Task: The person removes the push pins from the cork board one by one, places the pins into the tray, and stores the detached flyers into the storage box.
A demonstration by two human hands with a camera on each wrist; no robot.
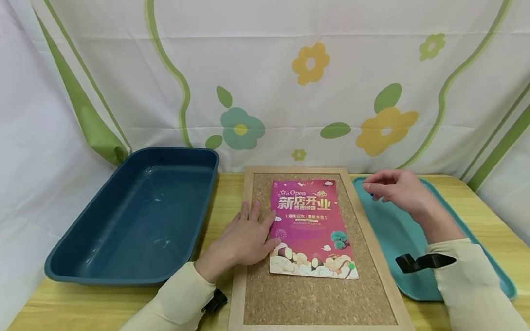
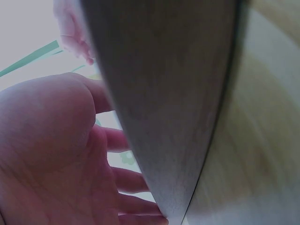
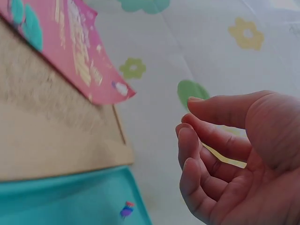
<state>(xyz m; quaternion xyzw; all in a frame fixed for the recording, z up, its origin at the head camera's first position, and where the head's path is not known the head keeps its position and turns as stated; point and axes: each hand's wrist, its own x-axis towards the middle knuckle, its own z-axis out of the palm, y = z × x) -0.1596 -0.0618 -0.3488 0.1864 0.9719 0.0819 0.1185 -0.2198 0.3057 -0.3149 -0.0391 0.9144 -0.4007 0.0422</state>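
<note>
A pink-purple printed poster lies on a wood-framed cork board, its upper corner curling up in the right wrist view. A small green pin head shows at its lower right corner. My left hand rests flat on the board's left side, fingers spread, thumb and fingertips at the poster's left edge. Over the far end of the teal tray is my right hand, fingers loosely bent, with a gap between thumb and index finger and nothing held. Small coloured pins lie in the tray below it.
A deep dark blue basin stands left of the board. The board lies between basin and tray on a wood-grain table. A white curtain with printed flowers hangs right behind them.
</note>
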